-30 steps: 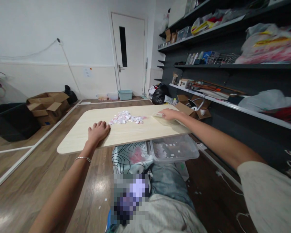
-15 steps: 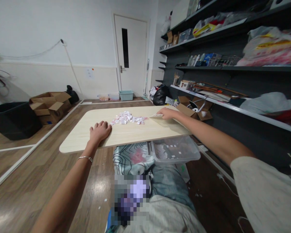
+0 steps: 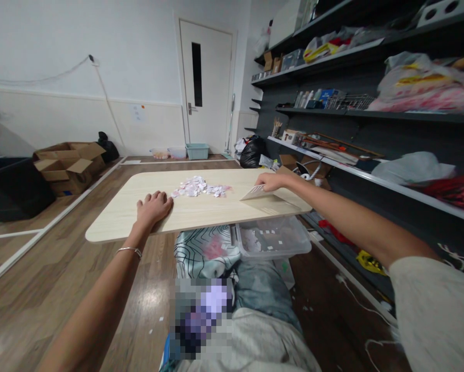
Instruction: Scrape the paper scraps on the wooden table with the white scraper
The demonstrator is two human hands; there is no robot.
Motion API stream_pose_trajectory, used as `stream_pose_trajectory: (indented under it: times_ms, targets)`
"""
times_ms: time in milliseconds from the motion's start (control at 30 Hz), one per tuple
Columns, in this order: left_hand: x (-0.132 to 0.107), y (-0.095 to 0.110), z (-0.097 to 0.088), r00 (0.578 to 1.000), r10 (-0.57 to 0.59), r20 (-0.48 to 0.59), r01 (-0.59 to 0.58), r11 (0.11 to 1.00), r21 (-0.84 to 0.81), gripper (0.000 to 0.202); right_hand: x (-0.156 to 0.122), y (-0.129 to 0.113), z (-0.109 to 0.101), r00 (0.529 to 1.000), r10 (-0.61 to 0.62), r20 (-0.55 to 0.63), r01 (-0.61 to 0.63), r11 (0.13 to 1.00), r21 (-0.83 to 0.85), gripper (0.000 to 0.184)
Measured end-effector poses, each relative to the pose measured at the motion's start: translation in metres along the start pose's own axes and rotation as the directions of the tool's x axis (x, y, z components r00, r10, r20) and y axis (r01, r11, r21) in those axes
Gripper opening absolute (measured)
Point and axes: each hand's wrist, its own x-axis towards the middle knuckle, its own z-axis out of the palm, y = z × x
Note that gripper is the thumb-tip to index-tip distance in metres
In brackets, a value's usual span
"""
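Note:
My left hand (image 3: 154, 207) rests on the pale wooden board (image 3: 115, 217) near its front edge, fingers bent and slightly apart, holding nothing. To its right lies a loose pile of small white and pinkish paper pieces (image 3: 195, 187). My right hand (image 3: 269, 182) is closed on the edge of a thin pale sheet (image 3: 254, 192), which stands tilted above the board's right side and seems to bear faint lines. Under the board's front edge, a clear plastic tub (image 3: 297, 243) holds several small white pieces. Beside the tub is a patterned cloth (image 3: 191, 258) with a pink patch.
Dark shelves (image 3: 355, 116) with bags and boxes line the right wall. A black bin (image 3: 15, 188) and cardboard boxes (image 3: 69, 168) stand at the left. By the door (image 3: 212, 88) are a teal basin (image 3: 197, 151) and a black bag (image 3: 253, 152). White scraps dot the floor.
My right hand has moved slightly right with the sheet, which now tilts up more from the board. My left hand stays on the board. The view has shifted a little to the right.

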Motion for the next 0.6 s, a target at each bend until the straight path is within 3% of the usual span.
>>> stream_pose_trajectory:
  times_ms: [133,267,433,600]
  targets:
    - [0.001,0.000,-0.001,1.000,0.002,0.009,-0.002,1.000,0.012,0.059,0.010,-0.010,-0.003,0.992,0.108,-0.069,-0.114,0.990,-0.084,0.032]
    - [0.001,0.000,-0.002,1.000,-0.003,0.031,0.002,0.999,0.042,0.059,0.021,-0.025,-0.002,0.986,0.122,-0.110,-0.135,0.983,-0.122,0.030]
    - [0.000,0.001,-0.002,1.000,-0.003,0.024,0.002,0.999,0.039,0.059,0.018,-0.025,-0.002,0.999,0.020,-0.031,-0.021,0.999,-0.034,0.016]
    - [-0.001,0.001,-0.002,1.000,-0.012,0.010,0.012,0.999,0.038,0.060,0.011,-0.011,0.001,0.996,-0.069,0.051,0.068,0.997,0.031,0.021]
